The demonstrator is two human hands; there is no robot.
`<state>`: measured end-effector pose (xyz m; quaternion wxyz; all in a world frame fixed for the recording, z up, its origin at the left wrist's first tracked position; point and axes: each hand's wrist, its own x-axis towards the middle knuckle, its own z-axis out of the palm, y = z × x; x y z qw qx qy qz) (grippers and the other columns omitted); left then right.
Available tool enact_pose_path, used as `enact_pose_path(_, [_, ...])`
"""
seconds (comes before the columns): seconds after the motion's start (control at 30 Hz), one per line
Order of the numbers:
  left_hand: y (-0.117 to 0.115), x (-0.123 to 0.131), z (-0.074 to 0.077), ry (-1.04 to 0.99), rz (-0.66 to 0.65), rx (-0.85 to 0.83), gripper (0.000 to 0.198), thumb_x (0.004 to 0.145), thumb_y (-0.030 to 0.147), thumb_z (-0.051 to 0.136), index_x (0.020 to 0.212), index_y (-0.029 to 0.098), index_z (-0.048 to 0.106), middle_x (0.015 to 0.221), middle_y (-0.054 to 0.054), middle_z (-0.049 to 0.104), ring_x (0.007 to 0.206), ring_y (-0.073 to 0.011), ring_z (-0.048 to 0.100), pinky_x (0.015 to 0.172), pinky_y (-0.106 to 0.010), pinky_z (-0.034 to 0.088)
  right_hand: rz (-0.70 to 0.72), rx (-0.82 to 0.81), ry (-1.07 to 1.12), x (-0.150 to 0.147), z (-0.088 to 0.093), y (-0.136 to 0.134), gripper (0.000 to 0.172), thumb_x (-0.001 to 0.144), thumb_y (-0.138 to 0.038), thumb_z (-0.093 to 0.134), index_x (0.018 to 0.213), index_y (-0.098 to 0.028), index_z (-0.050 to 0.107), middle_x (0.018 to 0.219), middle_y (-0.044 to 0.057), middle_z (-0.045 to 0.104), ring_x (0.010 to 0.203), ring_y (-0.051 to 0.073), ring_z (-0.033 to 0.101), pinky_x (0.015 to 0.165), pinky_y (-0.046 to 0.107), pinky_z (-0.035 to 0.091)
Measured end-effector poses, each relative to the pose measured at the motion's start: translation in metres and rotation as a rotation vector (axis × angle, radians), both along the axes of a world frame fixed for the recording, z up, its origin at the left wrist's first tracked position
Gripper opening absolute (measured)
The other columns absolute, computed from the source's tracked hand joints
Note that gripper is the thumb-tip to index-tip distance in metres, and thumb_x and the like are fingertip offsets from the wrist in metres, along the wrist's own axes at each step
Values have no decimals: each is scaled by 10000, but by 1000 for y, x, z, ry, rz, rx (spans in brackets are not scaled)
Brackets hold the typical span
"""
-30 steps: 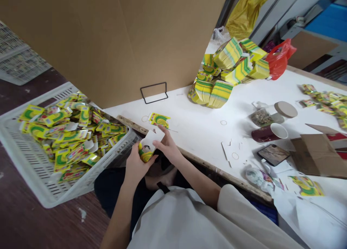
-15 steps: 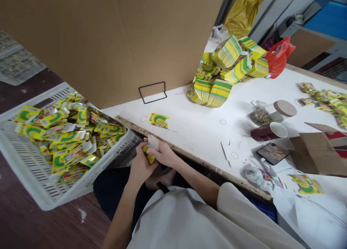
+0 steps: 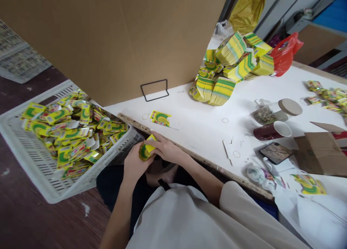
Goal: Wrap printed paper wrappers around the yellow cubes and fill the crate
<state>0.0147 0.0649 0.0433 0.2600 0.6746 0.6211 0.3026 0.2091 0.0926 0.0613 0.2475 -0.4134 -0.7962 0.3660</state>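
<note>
Between my two hands, over my lap at the table's near edge, is a small yellow-and-green printed box point(image 3: 145, 151). My left hand point(image 3: 135, 163) wraps round its lower side. With its fingers on the box's upper end, my right hand point(image 3: 166, 149) grips it from the other side; part of the box is hidden behind the fingers. A flat yellow-and-green carton point(image 3: 160, 118) lies on the white table point(image 3: 195, 129) just beyond my hands. To my left, a white plastic basket point(image 3: 52, 194) holds many similar small boxes point(image 3: 65, 135), some with white flaps showing.
A large cardboard sheet point(image 3: 116, 42) stands behind a black wire stand point(image 3: 154, 90). Bundles of flat cartons point(image 3: 219, 89) are piled at the back. On the right are a jar point(image 3: 273, 113), a maroon mug point(image 3: 271, 131), a phone point(image 3: 275, 153) and a brown box point(image 3: 314, 151).
The white flap at the box's upper end no longer shows; a yellow face is there now. My right hand's fingers have shifted over that end. The view has moved slightly.
</note>
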Motion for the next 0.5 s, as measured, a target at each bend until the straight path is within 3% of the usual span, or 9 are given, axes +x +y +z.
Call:
enact_pose_path(0.13, [2, -3, 8, -9, -67, -104, 542, 633, 490, 818, 1087, 237, 665, 1023, -66, 753, 918, -307, 716, 882, -435, 570, 100, -2, -3, 15, 10, 6, 234, 982, -235, 585, 1149, -178, 740, 1477, 180, 550, 1441, 276, 484, 1156, 436, 442])
enact_pose_path(0.2, [3, -2, 10, -7, -98, -118, 542, 612, 481, 838, 1070, 239, 680, 1004, -61, 755, 896, -309, 719, 881, -443, 572, 184, -21, 35, 20, 13, 9, 170, 957, -238, 632, 1055, -183, 759, 1362, 154, 640, 1432, 275, 494, 1135, 423, 462])
enact_pose_path(0.27, [4, 0, 8, -5, -98, -83, 550, 605, 474, 851, 1071, 235, 684, 1015, -73, 753, 907, -325, 717, 888, -463, 573, 174, -36, 60, 20, 12, 9, 137, 927, -224, 669, 1037, -190, 742, 1310, 135, 665, 1417, 283, 507, 1119, 444, 474])
enact_pose_path(0.33, [5, 2, 4, -25, -69, -26, 568, 587, 478, 871, 1063, 233, 683, 1007, -81, 747, 915, -345, 712, 877, -484, 579, 77, -28, 111, 14, 8, 7, 266, 887, -211, 706, 1149, -180, 680, 1339, 148, 639, 1407, 296, 508, 1123, 468, 466])
enact_pose_path(0.43, [12, -3, -2, -209, 55, 21, 626, 597, 486, 888, 1118, 234, 649, 1048, -84, 722, 964, -345, 701, 892, -488, 581, -117, -64, 234, 4, -1, 10, 625, 833, -266, 775, 1385, -169, 498, 1419, 178, 573, 1279, 275, 599, 1062, 424, 510])
enact_pose_path(0.5, [19, -15, -3, -429, 226, 100, 791, 667, 508, 855, 1324, 240, 504, 1303, -122, 624, 1181, -339, 634, 1006, -479, 541, -327, -127, 169, 3, -7, 22, 559, 875, -312, 739, 1364, -177, 504, 1370, 160, 601, 1068, 209, 677, 944, 360, 555])
